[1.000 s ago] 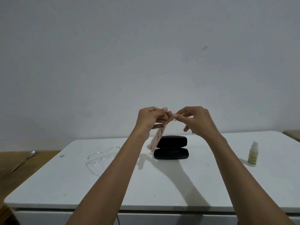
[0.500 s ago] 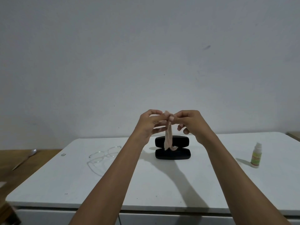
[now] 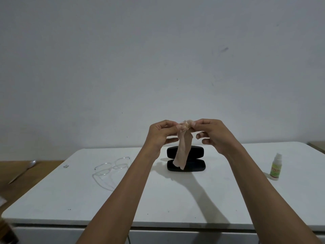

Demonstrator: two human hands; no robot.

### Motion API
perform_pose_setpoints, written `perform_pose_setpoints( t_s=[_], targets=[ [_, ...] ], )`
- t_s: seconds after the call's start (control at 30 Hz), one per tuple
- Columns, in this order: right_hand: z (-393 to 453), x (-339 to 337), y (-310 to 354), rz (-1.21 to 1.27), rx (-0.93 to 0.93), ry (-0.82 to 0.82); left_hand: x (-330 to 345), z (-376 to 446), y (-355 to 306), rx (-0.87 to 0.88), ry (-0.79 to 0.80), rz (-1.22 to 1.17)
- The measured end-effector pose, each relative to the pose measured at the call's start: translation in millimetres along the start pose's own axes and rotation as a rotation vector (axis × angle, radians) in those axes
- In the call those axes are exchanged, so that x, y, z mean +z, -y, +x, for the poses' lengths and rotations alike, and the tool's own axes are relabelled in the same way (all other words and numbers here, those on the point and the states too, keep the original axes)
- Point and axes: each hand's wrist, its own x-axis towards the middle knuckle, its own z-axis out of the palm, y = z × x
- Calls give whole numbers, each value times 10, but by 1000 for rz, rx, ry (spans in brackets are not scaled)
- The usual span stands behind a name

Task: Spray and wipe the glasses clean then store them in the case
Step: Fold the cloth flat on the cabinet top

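Observation:
Both hands are raised above the white table (image 3: 175, 199). My left hand (image 3: 160, 134) and my right hand (image 3: 214, 134) pinch the top of a small pale pink cloth (image 3: 183, 147), which hangs down bunched between them. Behind it lies the open black glasses case (image 3: 195, 160). Clear-framed glasses (image 3: 112, 166) lie on the table to the left, arms unfolded. A small spray bottle (image 3: 276, 167) with a green label and white cap stands at the right.
A wooden surface (image 3: 26, 173) adjoins the table on the left, with a metal spoon (image 3: 21, 171) on it. A plain grey wall rises right behind the table. A small metal clip (image 3: 66, 166) lies near the table's left edge.
The cloth has shifted from hanging under my left hand to hanging centred between both hands, and it now drapes longer in front of the case. Both hands stay close together at the same height.

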Motion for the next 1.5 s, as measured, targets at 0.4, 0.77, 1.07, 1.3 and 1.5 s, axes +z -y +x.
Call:
perform_pose_setpoints(
  t_s=[0.4,0.77,1.07,1.3,1.5],
  targets=[
    [54,-163,-172,-306,-132,-259,-282,96,161,47,-162,147],
    [142,-151,-301,-320,-106,-267,-368,129,305,-58,-237,143],
    [-261,-324,-524,-461,157,161,-688,-379,449,-127,142,292],
    [-599,-243,-829,-753,442,454,-683,-832,804,-257,369,629],
    [-695,-215,-859,-874,496,488,-608,-983,820,-210,439,801]
  ],
)
